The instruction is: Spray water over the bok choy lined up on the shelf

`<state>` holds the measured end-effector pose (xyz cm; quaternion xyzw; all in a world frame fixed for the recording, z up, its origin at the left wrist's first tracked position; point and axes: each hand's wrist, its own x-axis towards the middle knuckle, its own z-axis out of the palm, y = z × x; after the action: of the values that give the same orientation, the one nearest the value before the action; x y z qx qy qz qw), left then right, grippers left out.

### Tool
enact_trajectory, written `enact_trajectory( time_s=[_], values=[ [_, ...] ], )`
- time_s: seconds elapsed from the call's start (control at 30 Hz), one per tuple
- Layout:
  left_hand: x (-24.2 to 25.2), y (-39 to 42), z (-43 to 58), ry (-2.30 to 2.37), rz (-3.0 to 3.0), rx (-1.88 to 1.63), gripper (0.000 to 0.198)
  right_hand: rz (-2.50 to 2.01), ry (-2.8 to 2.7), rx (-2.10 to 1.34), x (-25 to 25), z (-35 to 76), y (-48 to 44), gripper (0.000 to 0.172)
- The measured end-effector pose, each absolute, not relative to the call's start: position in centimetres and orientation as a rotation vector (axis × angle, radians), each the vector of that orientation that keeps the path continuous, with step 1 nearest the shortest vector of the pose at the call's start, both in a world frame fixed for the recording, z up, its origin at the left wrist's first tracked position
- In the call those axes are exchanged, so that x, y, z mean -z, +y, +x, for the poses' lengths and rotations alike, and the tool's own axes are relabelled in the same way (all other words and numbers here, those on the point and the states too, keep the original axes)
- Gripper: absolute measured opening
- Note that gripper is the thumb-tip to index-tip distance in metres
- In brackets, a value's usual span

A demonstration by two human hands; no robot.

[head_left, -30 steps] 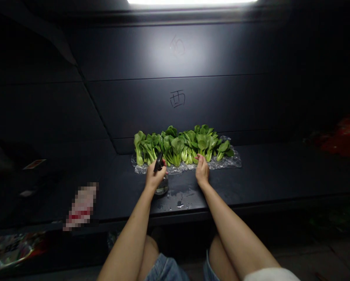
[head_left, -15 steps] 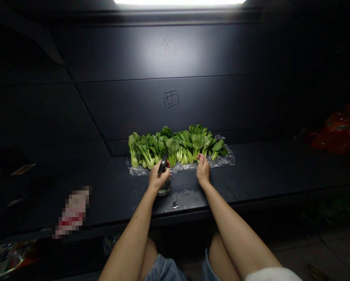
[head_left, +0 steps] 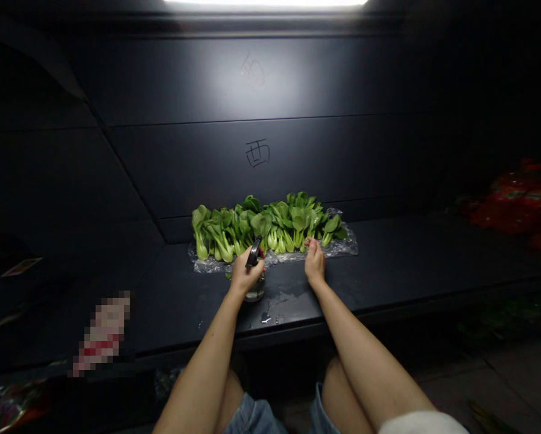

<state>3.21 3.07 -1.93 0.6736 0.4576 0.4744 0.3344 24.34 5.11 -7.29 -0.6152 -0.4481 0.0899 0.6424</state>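
A row of green bok choy [head_left: 279, 226] stands on crumpled clear plastic wrap [head_left: 342, 246] against the back wall. In front of it, my left hand [head_left: 245, 274] is closed round a spray bottle [head_left: 254, 292] with a black trigger head and clear body. The bottle's nozzle end faces the vegetables. My right hand [head_left: 315, 262] is curled at the front edge of the row, fingertips close to the stems. Whether anything is in those fingers is hidden.
The dark shelf [head_left: 401, 259] carries water drops [head_left: 265, 317] near its front edge. Red packages [head_left: 505, 205] lie far right. A flat card [head_left: 21, 267] lies at left, near a blurred-out item [head_left: 102, 331]. A bright lamp [head_left: 265, 2] hangs above.
The view has turned slightly right, so the shelf and vegetables shift left in the picture. Both hands have moved a little right along the row, the left still holding the spray bottle.
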Motion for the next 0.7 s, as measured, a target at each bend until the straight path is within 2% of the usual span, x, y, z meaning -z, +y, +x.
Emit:
enact_trajectory(
  time_s=[0.3, 0.5, 0.7],
  values=[
    [1.5, 2.8, 4.1, 1.155, 1.752, -1.193, 0.026, -1.402, -1.013, -0.194, 7.7, 25.7, 5.0, 0.072],
    [1.9, 3.0, 4.1, 1.144, 1.822, -1.198, 0.021, -1.414, -0.986, -0.237, 7.9, 26.1, 5.2, 0.071],
    [1.8, 3.0, 4.4, 1.164, 1.835, -1.203, 0.025, -1.430, -1.004, -0.218, 7.9, 26.1, 5.3, 0.076]
  ],
)
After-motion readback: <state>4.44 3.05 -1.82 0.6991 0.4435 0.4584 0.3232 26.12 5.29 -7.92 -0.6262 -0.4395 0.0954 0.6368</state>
